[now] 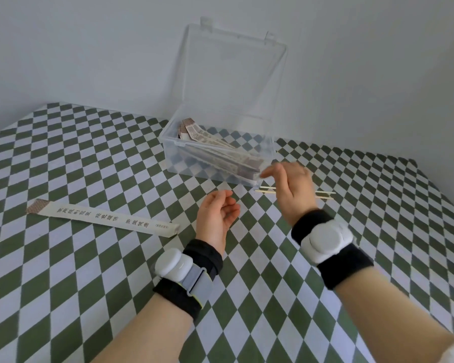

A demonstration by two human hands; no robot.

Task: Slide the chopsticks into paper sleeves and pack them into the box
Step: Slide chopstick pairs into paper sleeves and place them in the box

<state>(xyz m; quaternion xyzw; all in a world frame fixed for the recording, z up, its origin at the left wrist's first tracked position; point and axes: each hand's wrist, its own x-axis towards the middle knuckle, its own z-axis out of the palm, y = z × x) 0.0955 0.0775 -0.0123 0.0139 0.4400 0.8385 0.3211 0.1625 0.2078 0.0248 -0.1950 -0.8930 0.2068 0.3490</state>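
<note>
Logging layout | spotted bare chopsticks [324, 197] on table beneath right hand [291, 189], long axis left-right, by box [168, 142] near-right corner | found empty sleeve [102, 217] left of left hand [216, 218] | saw both hands loosely curled, holding nothing | judged right hand nearer the chopsticks

The only print sits on the long off-white paper chopstick sleeve [102, 218] lying flat on the green-and-white checked table [63, 284]. Dark Chinese characters run along it in one row, in three groups: six, then four, then four. They are too blurred to read with certainty. Near its right end is a small reddish framed mark, illegible. The patterned paper sleeves [220, 150] inside the clear plastic box [176, 142] carry faint print, too small to make out.
</note>
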